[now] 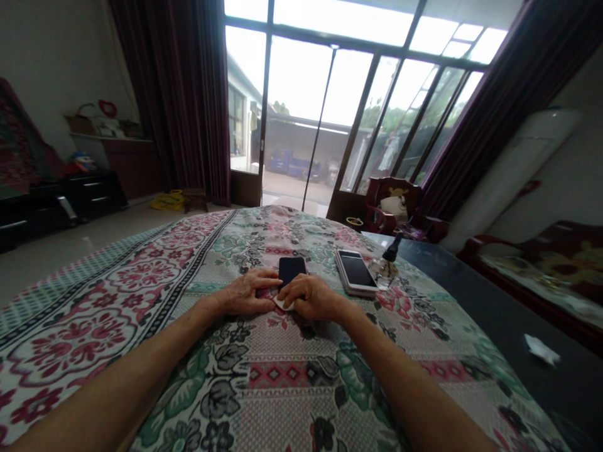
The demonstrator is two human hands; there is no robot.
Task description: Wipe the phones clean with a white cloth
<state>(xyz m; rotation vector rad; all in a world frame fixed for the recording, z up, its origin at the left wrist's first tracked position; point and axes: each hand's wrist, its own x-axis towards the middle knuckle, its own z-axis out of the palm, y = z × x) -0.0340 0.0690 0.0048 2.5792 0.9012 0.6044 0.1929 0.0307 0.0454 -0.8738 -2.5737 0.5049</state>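
A dark-screened smartphone (292, 269) lies flat on the flowered cloth in front of me. My left hand (249, 292) rests at its left side, fingers stretched out, the fingertips at the phone's edge. With bent fingers, my right hand (308, 297) presses a small white wipe (282, 306) against the phone's near end; the hand hides that end. To the right of the phone sits a white-framed device (357, 272) with a dark face, perhaps a second phone on a box. Beside it stands a clear bottle (384, 271) with a black top.
A patterned tablecloth (282, 351) covers the bed-like surface or table. On the dark tabletop (499, 326) at right lies a crumpled white tissue (541, 349). Beyond are a carved wooden chair (396, 204), glass doors (306, 125) and purple curtains (183, 94).
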